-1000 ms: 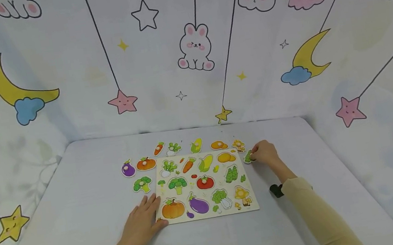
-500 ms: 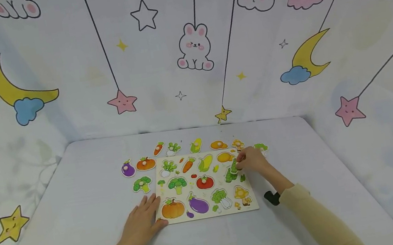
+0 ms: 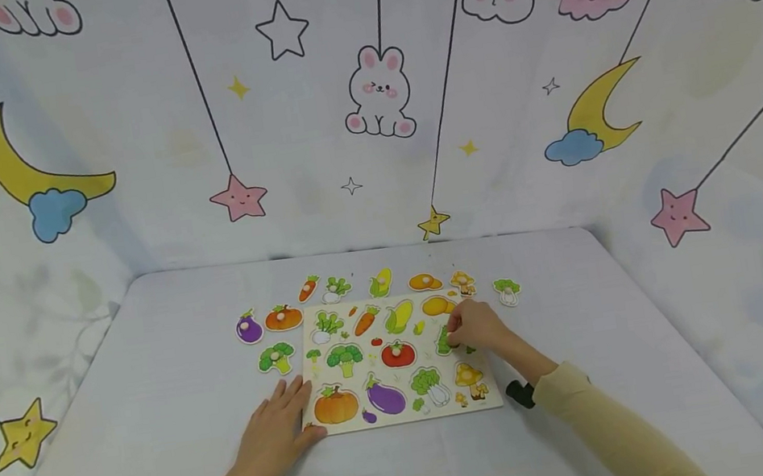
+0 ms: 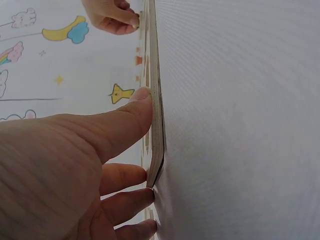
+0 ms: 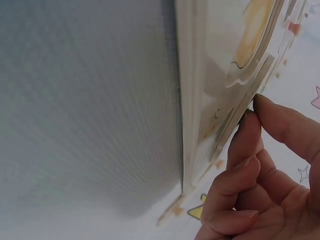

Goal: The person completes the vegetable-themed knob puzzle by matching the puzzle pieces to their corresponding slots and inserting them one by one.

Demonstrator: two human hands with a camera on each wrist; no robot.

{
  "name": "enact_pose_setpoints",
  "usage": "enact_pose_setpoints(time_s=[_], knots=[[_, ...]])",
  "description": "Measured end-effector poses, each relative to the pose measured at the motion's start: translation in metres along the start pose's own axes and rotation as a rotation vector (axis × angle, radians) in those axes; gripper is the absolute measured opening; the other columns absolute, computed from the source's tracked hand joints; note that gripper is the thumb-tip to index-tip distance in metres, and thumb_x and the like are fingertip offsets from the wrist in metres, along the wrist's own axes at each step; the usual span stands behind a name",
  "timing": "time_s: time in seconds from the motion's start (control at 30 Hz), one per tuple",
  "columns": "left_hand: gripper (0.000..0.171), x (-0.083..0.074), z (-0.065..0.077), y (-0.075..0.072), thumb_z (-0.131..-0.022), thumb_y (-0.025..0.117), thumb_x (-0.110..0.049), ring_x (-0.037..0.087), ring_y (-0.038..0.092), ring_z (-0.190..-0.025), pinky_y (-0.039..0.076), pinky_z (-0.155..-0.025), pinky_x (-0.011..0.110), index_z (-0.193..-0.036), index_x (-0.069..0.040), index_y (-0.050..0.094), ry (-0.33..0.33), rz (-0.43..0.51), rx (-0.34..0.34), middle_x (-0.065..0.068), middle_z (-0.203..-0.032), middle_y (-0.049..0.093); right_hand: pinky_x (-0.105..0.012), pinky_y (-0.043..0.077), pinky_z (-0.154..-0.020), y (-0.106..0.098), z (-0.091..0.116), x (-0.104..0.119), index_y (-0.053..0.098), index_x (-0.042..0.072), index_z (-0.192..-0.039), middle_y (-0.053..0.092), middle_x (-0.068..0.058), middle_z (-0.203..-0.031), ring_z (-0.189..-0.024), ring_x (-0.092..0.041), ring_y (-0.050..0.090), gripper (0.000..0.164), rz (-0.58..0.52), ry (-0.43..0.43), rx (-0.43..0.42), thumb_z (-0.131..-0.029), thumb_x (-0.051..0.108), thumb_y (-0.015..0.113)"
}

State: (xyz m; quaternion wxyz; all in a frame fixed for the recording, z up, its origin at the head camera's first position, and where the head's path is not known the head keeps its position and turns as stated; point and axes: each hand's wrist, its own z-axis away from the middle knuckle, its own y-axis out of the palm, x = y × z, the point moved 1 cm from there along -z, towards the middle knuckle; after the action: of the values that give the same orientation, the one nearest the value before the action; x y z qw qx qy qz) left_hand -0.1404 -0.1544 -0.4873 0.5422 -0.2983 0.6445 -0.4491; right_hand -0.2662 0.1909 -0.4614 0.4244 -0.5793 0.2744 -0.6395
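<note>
A cream wooden puzzle board [image 3: 407,420] with pictured vegetables lies on the white table. My left hand [image 3: 272,428] rests at its left edge, fingers extended; in the left wrist view the thumb [image 4: 125,120] presses along the board's side. My right hand [image 3: 480,327] pinches a green vegetable puzzle piece [image 3: 443,341] between thumb and forefinger. That piece overlaps the green picture at the board's right side, mostly hidden by the fingers. In the right wrist view the piece [image 5: 261,75] shows edge-on, close over the board surface. A tomato piece [image 3: 398,354] with a knob sits on the board.
Loose knobbed pieces lie around the board: an eggplant [image 3: 249,328], pumpkin [image 3: 283,318] and broccoli [image 3: 276,358] at left. A carrot [image 3: 308,287], radish [image 3: 336,289], corn [image 3: 380,283], potato [image 3: 424,282] and mushroom [image 3: 463,283] lie behind. A cabbage [image 3: 507,292] is at right.
My right hand has carried the green piece from beside the board's right edge, left and nearer, onto the green picture. The cabbage piece has come into view. My left hand has not moved.
</note>
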Motion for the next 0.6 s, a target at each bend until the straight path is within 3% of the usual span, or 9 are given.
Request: enact_pose_setpoints(time_s=[0.4,0.6], knots=[[0.071,-0.0015,0.0004,-0.0025,-0.084,0.075,-0.037,0.045,0.034,-0.141,0.030,-0.110,0.065,-0.141,-0.002,0.050,-0.011,0.011,0.016,0.019,-0.151,0.043,-0.023,0.041,-0.053,0.0042,-0.0010,-0.0025,0.065,0.008,-0.078,0.062,-0.002,-0.070,-0.061,-0.015,0.052,0.013,0.007,-0.008,0.021,-0.082,0.013,0.076],[0.072,-0.0003,0.0006,-0.0010,-0.084,0.074,-0.038,0.045,0.034,-0.141,0.030,-0.111,0.065,-0.141,-0.003,0.050,-0.014,0.015,0.016,0.018,-0.151,0.043,-0.026,0.045,-0.058,-0.0036,0.0000,-0.0062,0.066,0.007,-0.092,0.063,-0.005,-0.082,-0.070,-0.017,0.055,0.021,-0.025,-0.010,0.043,-0.082,0.021,0.078]])
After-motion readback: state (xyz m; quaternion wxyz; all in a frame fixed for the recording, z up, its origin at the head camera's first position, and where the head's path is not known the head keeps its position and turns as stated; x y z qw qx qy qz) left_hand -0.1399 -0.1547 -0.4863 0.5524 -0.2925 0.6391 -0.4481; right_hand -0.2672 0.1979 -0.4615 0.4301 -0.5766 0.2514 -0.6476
